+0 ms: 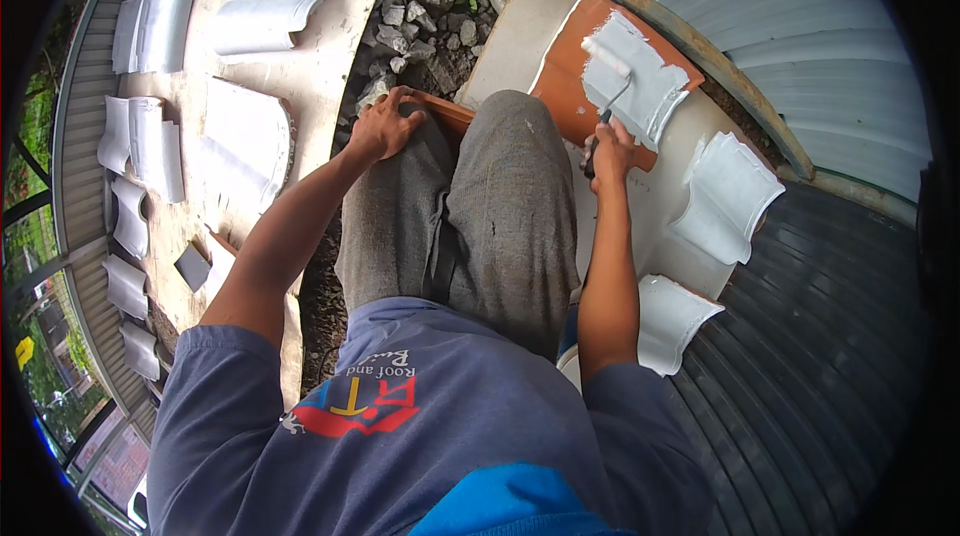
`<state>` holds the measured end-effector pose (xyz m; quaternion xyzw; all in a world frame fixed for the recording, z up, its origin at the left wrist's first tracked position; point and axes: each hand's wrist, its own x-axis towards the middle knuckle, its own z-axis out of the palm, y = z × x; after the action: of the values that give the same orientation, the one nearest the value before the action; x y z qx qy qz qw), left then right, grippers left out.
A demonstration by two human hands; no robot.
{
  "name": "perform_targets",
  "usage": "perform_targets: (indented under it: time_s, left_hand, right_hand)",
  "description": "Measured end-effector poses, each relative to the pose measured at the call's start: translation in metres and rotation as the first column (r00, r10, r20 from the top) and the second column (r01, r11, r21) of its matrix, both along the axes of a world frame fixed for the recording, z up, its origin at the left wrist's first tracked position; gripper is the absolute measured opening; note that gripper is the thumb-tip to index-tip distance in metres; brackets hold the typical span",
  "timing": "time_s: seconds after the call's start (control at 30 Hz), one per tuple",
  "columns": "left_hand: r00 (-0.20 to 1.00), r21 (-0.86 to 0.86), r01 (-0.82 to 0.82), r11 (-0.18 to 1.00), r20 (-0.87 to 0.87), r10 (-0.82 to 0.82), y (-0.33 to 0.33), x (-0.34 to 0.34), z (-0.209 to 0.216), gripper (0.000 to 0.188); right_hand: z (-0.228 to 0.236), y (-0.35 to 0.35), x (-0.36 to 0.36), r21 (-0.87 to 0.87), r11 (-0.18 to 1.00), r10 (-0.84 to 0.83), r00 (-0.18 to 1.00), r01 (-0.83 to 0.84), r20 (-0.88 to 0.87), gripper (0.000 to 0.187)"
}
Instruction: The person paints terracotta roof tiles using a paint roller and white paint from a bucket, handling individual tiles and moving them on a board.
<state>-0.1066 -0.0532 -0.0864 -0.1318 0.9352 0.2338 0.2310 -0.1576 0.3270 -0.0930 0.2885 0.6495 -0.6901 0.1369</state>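
Roller (608, 58) inside tile (650, 64) edges, bare panel (640, 226) near right hand (610, 153)

Tile (568, 71): matt, clay-like; trousers (512, 206): rgh clth.

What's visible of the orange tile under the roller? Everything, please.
The orange tile looks like fired clay, with a curved profile. A ragged, uneven patch of white paint covers its middle and reaches the right edge; bare orange shows at the left, along the top and at the lower corner. A white line runs down its left edge. It lies angled on a pale board, ahead of the right hand, whose paint roller appears to rest on the painted patch.
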Motion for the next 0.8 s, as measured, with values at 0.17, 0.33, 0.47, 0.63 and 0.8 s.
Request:
perform_targets:
  time_s: [0.17,0.33,0.47,0.63,0.8]
  left_hand:
    - [1.000,-0.039,-0.005,0.999,-0.003,0.005,-0.002,0.000,-0.006,0.061]
    - [1.000,0.005,0.018,1.000,-0.002,-0.018,-0.001,-0.003,-0.009,0.064]
    - [0.999,-0.005,0.028,1.000,-0.017,-0.028,-0.001,-0.002,-0.008,0.064]
    - [1.000,-0.009,0.004,1.000,-0.008,-0.004,-0.006,-0.001,-0.009,0.064]
    - [1.000,0.005,0.003,1.000,-0.018,-0.003,0.000,-0.001,0.001,0.061]
  right_hand:
    - [0.001,-0.004,0.007,-0.024,1.000,-0.015,1.000,0.015,0.010,0.046]
    - [0.002,-0.010,-0.040,-0.150,0.977,-0.170,0.981,0.155,-0.095,0.046]
    - [0.010,-0.011,-0.041,-0.138,0.970,-0.211,0.975,0.200,-0.071,0.047]
    - [0.001,-0.010,-0.021,-0.111,0.990,-0.085,0.996,0.083,-0.009,0.048]
    - [0.012,-0.015,-0.046,-0.180,0.976,-0.140,0.986,0.122,-0.093,0.045]
